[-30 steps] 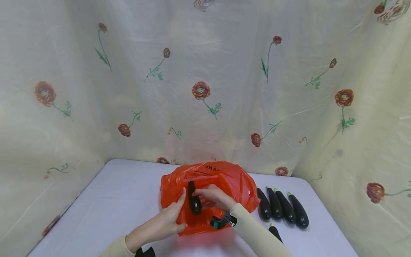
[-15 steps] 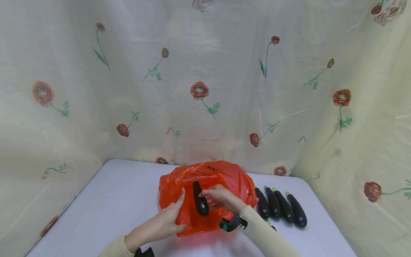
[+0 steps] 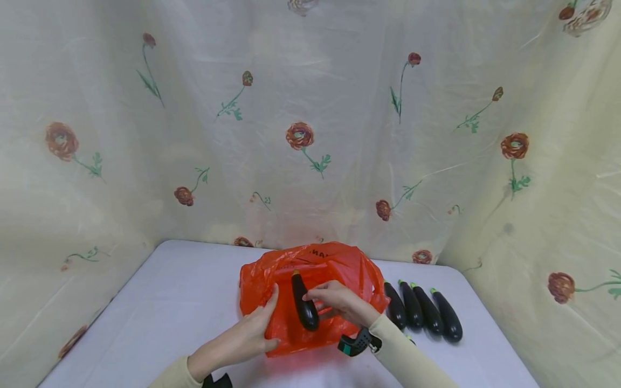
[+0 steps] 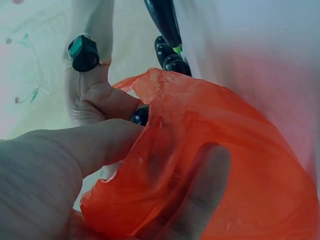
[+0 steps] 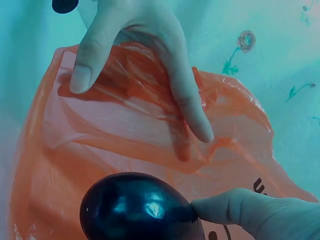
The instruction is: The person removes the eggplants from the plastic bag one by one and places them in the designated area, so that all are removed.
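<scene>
A red plastic bag (image 3: 349, 264) lies on the table with its mouth towards me. My right hand (image 3: 339, 302) holds a dark eggplant (image 3: 305, 307) between thumb and fingers in front of the bag's opening, its stem end pointing away. The right wrist view shows the eggplant's glossy round end (image 5: 135, 207) with the thumb pressing its side. At the bag's left edge is my left hand (image 3: 249, 328), thumb and fingers spread wide against the plastic. The left wrist view has the left hand's straight thumb at the rim and a finger (image 4: 210, 170) over the red plastic.
Several eggplants (image 3: 448, 318) lie side by side to the right of the bag, stems away from me. Another is almost hidden behind the right sleeve (image 3: 402, 350). A flowered curtain (image 3: 301, 188) hangs behind the white table (image 3: 194, 291).
My right hand has moved a little to the right with the eggplant, covering more of the near eggplant behind its sleeve. The left hand stays at the bag's edge.
</scene>
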Demonstrator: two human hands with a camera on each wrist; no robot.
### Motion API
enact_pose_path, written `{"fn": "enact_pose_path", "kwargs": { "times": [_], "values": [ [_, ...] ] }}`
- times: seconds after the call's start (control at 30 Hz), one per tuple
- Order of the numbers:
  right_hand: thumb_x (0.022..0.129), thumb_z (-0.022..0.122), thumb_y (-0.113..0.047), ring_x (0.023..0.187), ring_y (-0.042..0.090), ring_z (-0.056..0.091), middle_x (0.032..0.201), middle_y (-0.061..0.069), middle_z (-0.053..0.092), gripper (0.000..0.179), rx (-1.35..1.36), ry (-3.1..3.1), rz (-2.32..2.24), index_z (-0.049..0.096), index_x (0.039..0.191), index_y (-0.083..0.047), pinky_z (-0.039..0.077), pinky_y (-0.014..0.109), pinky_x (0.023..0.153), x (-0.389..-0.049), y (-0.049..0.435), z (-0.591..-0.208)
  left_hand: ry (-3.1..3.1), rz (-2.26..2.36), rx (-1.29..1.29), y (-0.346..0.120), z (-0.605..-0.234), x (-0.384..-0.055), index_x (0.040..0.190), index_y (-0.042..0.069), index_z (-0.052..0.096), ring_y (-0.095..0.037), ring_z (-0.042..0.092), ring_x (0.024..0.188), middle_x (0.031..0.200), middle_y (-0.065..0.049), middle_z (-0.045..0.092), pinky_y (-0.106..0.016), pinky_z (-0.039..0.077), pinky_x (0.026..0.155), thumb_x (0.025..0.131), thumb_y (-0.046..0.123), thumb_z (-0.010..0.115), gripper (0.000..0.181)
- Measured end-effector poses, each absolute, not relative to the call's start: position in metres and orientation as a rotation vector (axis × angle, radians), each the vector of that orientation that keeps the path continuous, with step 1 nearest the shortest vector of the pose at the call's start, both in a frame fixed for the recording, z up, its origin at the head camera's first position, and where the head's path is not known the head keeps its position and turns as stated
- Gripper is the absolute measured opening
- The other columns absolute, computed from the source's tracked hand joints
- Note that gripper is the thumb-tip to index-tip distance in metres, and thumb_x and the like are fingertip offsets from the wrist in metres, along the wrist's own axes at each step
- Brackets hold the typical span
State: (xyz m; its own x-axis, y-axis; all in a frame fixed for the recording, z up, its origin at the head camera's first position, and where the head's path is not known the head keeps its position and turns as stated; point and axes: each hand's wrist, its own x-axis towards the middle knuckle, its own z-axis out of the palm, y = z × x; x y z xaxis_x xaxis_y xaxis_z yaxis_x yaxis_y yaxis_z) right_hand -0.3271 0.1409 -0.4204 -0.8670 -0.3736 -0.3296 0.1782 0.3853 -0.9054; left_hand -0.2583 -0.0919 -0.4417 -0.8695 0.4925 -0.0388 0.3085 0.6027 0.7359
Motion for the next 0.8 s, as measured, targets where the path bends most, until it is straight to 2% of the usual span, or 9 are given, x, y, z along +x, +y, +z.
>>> {"fn": "enact_pose_path", "kwargs": {
  "times": [0.23, 0.57, 0.8],
  "values": [
    [0.095, 0.059, -0.025, 0.087, 0.023, 0.066, 0.112, 0.013, 0.069, 0.033, -0.201, 2.165, -1.481, 0.069, 0.114, 0.001, 0.059, 0.04, 0.078, -0.321, 0.146, -0.414, 2.577, 1.126, 0.639, -0.092, -0.442, -0.259, 0.155, 0.01, -0.004, -0.031, 0.052, 0.119, 0.148, -0.022, 0.037, -0.049, 0.052, 0.091, 0.083, 0.016, 0.074, 0.106],
    [0.089, 0.066, -0.028, 0.088, 0.023, 0.065, 0.11, 0.011, 0.069, 0.038, -0.172, 2.196, -1.472, 0.068, 0.117, -0.002, 0.059, 0.04, 0.078, -0.308, 0.154, -0.403, 2.586, 1.122, 0.645, -0.092, -0.442, -0.258, 0.155, 0.008, -0.003, -0.034, 0.051, 0.122, 0.149, -0.024, 0.036, -0.05, 0.052, 0.091, 0.083, 0.016, 0.074, 0.106],
    [0.09, 0.062, -0.025, 0.088, 0.023, 0.066, 0.107, 0.011, 0.07, 0.041, -0.19, 2.167, -1.487, 0.063, 0.121, 0.001, 0.059, 0.04, 0.078, -0.295, 0.163, -0.397, 2.578, 1.129, 0.624, -0.091, -0.442, -0.259, 0.155, 0.008, -0.002, -0.034, 0.051, 0.12, 0.147, -0.024, 0.039, -0.05, 0.053, 0.089, 0.083, 0.015, 0.075, 0.106]
  ]
}}
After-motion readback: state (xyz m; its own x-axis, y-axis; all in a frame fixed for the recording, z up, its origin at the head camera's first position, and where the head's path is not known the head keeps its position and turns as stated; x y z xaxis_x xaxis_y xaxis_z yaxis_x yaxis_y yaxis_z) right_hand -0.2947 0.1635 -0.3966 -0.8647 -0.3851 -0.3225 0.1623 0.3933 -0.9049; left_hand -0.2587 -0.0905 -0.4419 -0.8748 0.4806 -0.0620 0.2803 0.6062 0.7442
